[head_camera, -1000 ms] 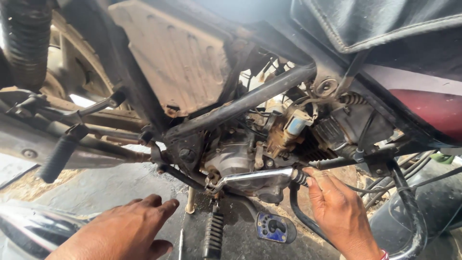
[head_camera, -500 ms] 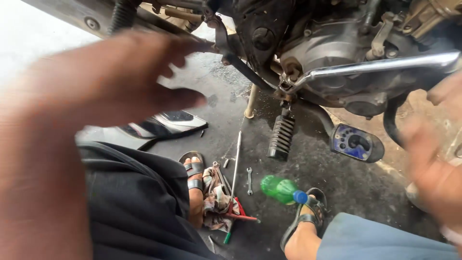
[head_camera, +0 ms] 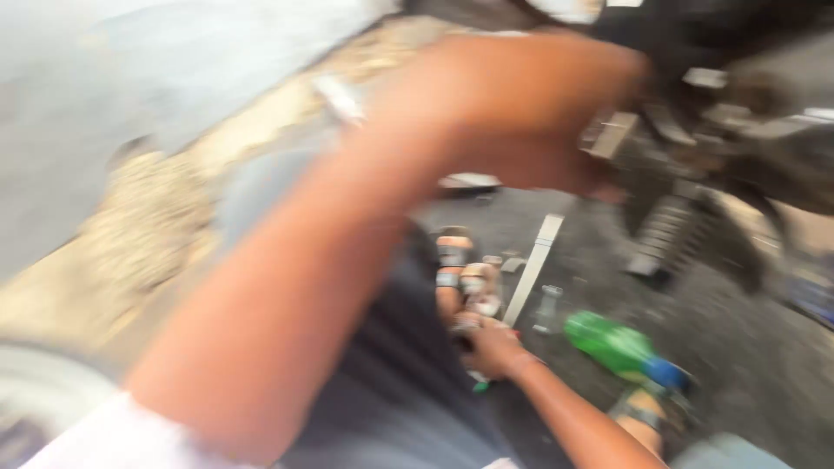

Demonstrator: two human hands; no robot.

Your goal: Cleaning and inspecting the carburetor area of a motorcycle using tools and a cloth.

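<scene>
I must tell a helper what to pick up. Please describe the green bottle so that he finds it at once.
Below the motorcycle engine, look at the dark ground. The green bottle lies on its side there, right of the right hand. It alone is bright green, with a blue end.

Right hand (head_camera: 491,347) among floor tools (head_camera: 473,287)

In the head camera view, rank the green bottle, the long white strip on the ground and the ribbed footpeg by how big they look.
1. Green bottle and ribbed footpeg: look about alike through the blur, and the footpeg sits nearer the camera, so unranked.
2. White strip: long but thin, smallest in area.
</scene>
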